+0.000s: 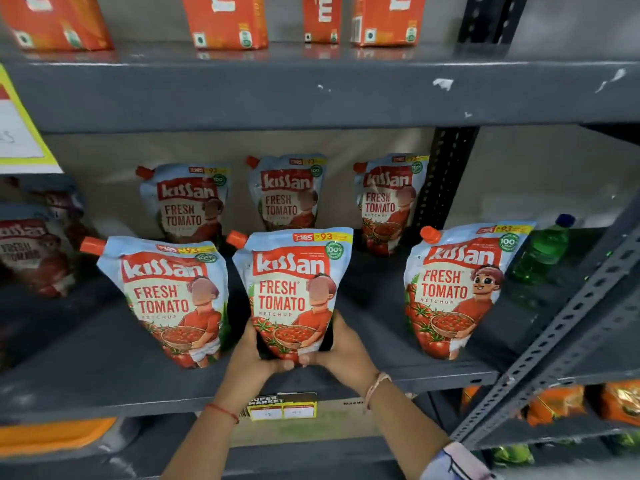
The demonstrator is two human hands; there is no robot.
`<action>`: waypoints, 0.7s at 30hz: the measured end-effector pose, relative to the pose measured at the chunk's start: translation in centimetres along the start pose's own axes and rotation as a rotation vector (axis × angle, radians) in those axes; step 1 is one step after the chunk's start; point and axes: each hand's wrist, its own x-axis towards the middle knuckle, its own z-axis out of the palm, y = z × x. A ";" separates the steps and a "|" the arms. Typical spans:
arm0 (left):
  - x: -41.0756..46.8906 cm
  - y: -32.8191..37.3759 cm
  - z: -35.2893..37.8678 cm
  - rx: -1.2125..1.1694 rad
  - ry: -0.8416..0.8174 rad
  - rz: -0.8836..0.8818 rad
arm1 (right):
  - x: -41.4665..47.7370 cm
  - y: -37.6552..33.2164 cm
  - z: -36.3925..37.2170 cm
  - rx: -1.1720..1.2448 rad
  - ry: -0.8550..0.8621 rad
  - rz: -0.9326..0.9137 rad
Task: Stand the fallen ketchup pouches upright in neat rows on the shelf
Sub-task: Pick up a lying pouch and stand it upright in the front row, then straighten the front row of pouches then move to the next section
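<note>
Head view: a grey metal shelf (104,368) in a shop, seen from just in front and a little above.
Left hand (254,355): wrapped around the lower left edge of the middle front pouch (294,289), fingers curled against its base; a red thread sits on the wrist.
Right hand (343,351): clasped on the lower right edge of the same pouch, thumb along its side; a pale thread band is on the wrist.
Held pouch: upright, label facing out, orange cap at its top left, base at the shelf's front edge between both hands.
Front row: a left front pouch (173,299) stands just beside the held one, tilted slightly; a right front pouch (457,289) stands apart, near the slotted upright (554,337).
Back row: three more pouches stand against the rear, a back left pouch (187,202), a back middle pouch (287,192) and a back right pouch (388,199).
Far left: blurred pouches (34,247) lean in shadow; whether they stand or lie I cannot tell.
Far right: a green bottle (547,247) with a blue cap behind the right front pouch.
Upper shelf: orange cartons (225,22) in a row.
Shelf edge below: a yellow price tag (282,407) under the hands.
</note>
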 end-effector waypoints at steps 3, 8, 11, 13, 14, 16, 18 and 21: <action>0.0 0.3 1.2 0.015 -0.018 0.016 | -0.2 0.6 -1.5 0.013 -0.010 0.003; -0.3 0.7 3.0 0.050 -0.007 0.064 | -0.5 1.2 -3.6 0.052 -0.042 -0.008; -0.5 1.0 3.0 0.052 -0.002 0.072 | -0.7 0.8 -3.7 0.050 -0.052 -0.009; -0.6 1.0 2.9 0.072 -0.012 0.083 | -1.1 0.2 -3.7 0.018 -0.064 -0.008; -0.8 0.9 2.7 0.077 -0.013 0.088 | -1.5 0.0 -3.6 0.016 -0.051 -0.020; -1.8 0.4 2.1 0.070 0.022 0.107 | -3.2 0.3 -2.9 -0.040 0.125 -0.075; -3.8 -0.5 1.1 0.058 0.203 0.120 | -5.8 1.6 -1.0 -0.194 0.415 -0.111; -6.9 -1.8 -2.4 0.048 0.555 0.098 | -9.5 2.5 3.7 -0.327 0.401 -0.337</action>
